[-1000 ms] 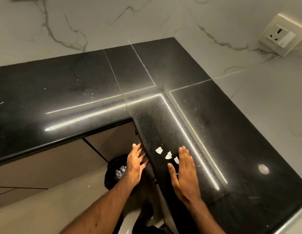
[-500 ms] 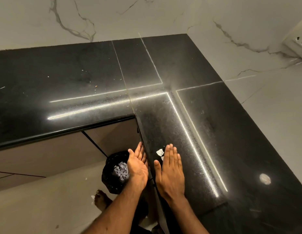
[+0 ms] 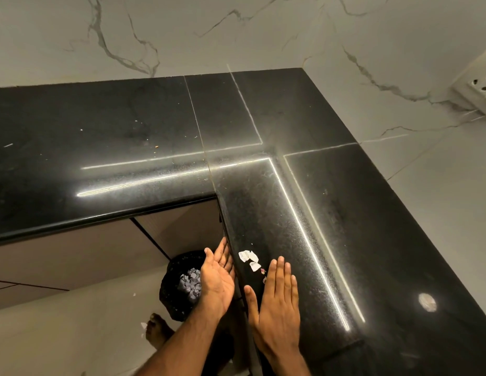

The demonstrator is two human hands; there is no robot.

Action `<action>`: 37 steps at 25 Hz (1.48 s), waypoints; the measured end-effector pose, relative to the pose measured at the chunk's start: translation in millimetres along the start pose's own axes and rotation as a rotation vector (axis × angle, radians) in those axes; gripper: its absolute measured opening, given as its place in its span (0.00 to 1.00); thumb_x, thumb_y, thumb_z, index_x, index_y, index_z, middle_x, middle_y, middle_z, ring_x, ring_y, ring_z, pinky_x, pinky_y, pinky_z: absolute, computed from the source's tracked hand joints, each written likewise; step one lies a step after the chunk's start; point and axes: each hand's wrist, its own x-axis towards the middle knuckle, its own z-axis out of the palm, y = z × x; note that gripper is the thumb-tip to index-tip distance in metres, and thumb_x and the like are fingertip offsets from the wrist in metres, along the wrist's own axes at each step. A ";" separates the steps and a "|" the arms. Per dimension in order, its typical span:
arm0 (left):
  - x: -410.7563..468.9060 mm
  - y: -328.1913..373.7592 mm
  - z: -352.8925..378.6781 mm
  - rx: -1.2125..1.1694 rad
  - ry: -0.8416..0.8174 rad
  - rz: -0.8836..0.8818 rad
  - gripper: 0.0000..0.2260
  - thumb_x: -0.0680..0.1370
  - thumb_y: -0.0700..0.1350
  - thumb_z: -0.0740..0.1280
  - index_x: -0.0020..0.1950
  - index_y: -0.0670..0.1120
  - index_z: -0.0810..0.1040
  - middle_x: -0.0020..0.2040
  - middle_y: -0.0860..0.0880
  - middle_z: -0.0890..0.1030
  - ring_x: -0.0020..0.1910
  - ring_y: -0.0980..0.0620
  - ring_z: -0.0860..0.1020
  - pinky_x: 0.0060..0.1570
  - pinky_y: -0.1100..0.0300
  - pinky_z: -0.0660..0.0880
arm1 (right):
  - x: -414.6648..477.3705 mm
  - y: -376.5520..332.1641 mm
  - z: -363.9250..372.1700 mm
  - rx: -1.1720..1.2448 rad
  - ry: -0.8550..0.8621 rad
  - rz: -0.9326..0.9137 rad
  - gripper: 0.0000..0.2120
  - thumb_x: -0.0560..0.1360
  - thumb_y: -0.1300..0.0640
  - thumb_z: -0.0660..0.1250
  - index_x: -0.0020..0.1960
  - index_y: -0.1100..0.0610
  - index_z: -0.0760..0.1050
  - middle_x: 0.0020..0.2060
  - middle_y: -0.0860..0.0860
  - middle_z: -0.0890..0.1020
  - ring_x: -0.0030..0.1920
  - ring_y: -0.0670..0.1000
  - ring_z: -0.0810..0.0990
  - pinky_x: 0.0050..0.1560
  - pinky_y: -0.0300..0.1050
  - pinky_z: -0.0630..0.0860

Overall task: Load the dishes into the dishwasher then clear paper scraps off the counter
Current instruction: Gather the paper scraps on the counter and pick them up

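Note:
Several small white paper scraps (image 3: 249, 258) lie on the black L-shaped counter (image 3: 304, 213), close to its inner edge. My right hand (image 3: 277, 302) lies flat on the counter with straight fingers, just right of and below the scraps. My left hand (image 3: 217, 278) is held palm up with straight fingers right against the counter's edge, beside the scraps and slightly below the surface. Neither hand holds anything. No dishes or dishwasher are in view.
A black bin (image 3: 182, 289) lined with a bag and holding paper scraps stands on the floor below my left hand. A bare foot (image 3: 157, 331) is next to it. Cabinet fronts (image 3: 100, 251) run under the counter. A wall socket (image 3: 478, 88) sits at the right.
My right hand slid left toward the edge, covering the scraps, then drew back right so the scraps show again nearer the edge. My left hand stayed cupped at the edge.

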 end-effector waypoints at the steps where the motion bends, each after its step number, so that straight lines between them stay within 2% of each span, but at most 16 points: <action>1: -0.3 0.6 -0.9 0.011 0.001 -0.007 0.27 0.86 0.60 0.47 0.75 0.48 0.74 0.73 0.47 0.76 0.74 0.47 0.71 0.78 0.47 0.61 | 4.3 -3.4 0.9 -0.005 -0.007 -0.010 0.40 0.85 0.32 0.46 0.85 0.59 0.46 0.85 0.54 0.45 0.85 0.52 0.42 0.83 0.52 0.44; 8: 0.9 4.8 -1.4 0.070 0.006 -0.048 0.25 0.86 0.60 0.49 0.76 0.50 0.73 0.75 0.47 0.73 0.75 0.46 0.70 0.78 0.46 0.61 | 28.3 -9.0 1.0 -0.037 -0.013 -0.158 0.36 0.87 0.38 0.47 0.85 0.60 0.45 0.85 0.54 0.44 0.85 0.52 0.41 0.83 0.51 0.43; 13: -0.1 11.0 -1.6 0.084 0.020 -0.069 0.24 0.87 0.58 0.50 0.76 0.49 0.72 0.75 0.46 0.73 0.76 0.46 0.69 0.77 0.47 0.62 | 36.4 -9.7 0.2 -0.042 -0.060 -0.233 0.35 0.87 0.38 0.44 0.86 0.57 0.41 0.85 0.52 0.40 0.84 0.50 0.38 0.83 0.51 0.42; 15: -2.9 7.8 -0.3 0.076 0.024 -0.065 0.24 0.87 0.58 0.50 0.76 0.49 0.72 0.75 0.46 0.73 0.75 0.47 0.70 0.76 0.49 0.64 | 37.6 -9.8 0.7 -0.055 -0.056 -0.251 0.34 0.87 0.40 0.45 0.86 0.58 0.43 0.85 0.53 0.41 0.84 0.50 0.39 0.83 0.51 0.43; 19: -4.3 6.1 -1.1 0.054 0.042 -0.058 0.23 0.87 0.57 0.52 0.76 0.49 0.73 0.74 0.46 0.74 0.72 0.48 0.73 0.73 0.51 0.67 | 45.5 -14.5 2.2 -0.038 -0.077 -0.295 0.32 0.88 0.43 0.46 0.86 0.57 0.44 0.85 0.52 0.42 0.84 0.49 0.39 0.83 0.52 0.44; 22: -4.4 7.9 -1.4 0.023 0.046 -0.085 0.22 0.87 0.57 0.52 0.74 0.50 0.75 0.68 0.44 0.79 0.68 0.47 0.76 0.74 0.49 0.68 | 47.8 -10.1 -4.5 -0.001 -0.113 -0.413 0.31 0.88 0.44 0.47 0.86 0.54 0.44 0.85 0.48 0.42 0.84 0.46 0.39 0.83 0.53 0.46; 24: -6.5 5.9 2.1 -0.049 0.056 -0.086 0.21 0.87 0.55 0.52 0.72 0.49 0.77 0.63 0.42 0.83 0.65 0.45 0.79 0.72 0.48 0.71 | 38.3 -7.3 -7.7 0.074 -0.102 -0.354 0.31 0.88 0.44 0.49 0.86 0.53 0.43 0.85 0.47 0.43 0.84 0.45 0.39 0.83 0.51 0.45; 26: -7.7 3.7 4.2 -0.121 0.097 -0.080 0.21 0.87 0.54 0.53 0.69 0.46 0.79 0.59 0.40 0.85 0.62 0.43 0.81 0.62 0.49 0.76 | 19.5 -6.6 -7.0 0.084 -0.052 -0.211 0.32 0.88 0.41 0.49 0.86 0.54 0.45 0.85 0.49 0.45 0.84 0.47 0.41 0.83 0.49 0.44; 28: -7.4 1.7 4.8 -0.150 0.132 -0.086 0.21 0.87 0.54 0.53 0.68 0.46 0.80 0.57 0.39 0.85 0.61 0.43 0.81 0.55 0.51 0.78 | 4.8 -7.9 -1.0 0.017 -0.015 -0.163 0.33 0.87 0.40 0.47 0.86 0.56 0.48 0.85 0.50 0.47 0.85 0.48 0.42 0.83 0.50 0.45; 30: -9.7 -2.0 5.8 -0.167 0.161 -0.085 0.21 0.87 0.54 0.54 0.67 0.46 0.81 0.56 0.38 0.86 0.60 0.42 0.82 0.57 0.50 0.78 | 2.2 -9.7 3.1 -0.013 -0.005 -0.179 0.32 0.87 0.42 0.48 0.86 0.56 0.50 0.85 0.51 0.49 0.85 0.49 0.43 0.83 0.51 0.46; 34: -8.8 -8.3 5.4 -0.205 0.194 -0.101 0.20 0.87 0.53 0.55 0.65 0.45 0.82 0.53 0.39 0.86 0.59 0.43 0.82 0.69 0.47 0.74 | 15.7 -13.5 2.8 -0.015 -0.019 -0.253 0.30 0.88 0.44 0.49 0.86 0.54 0.49 0.85 0.49 0.48 0.85 0.49 0.43 0.82 0.53 0.47; 37: -3.6 -6.6 2.3 -0.200 0.192 -0.130 0.20 0.87 0.54 0.55 0.64 0.45 0.82 0.54 0.40 0.86 0.60 0.42 0.82 0.66 0.46 0.76 | 26.1 -16.9 1.2 0.007 -0.022 -0.291 0.29 0.88 0.45 0.50 0.86 0.51 0.50 0.85 0.47 0.49 0.85 0.49 0.43 0.83 0.53 0.46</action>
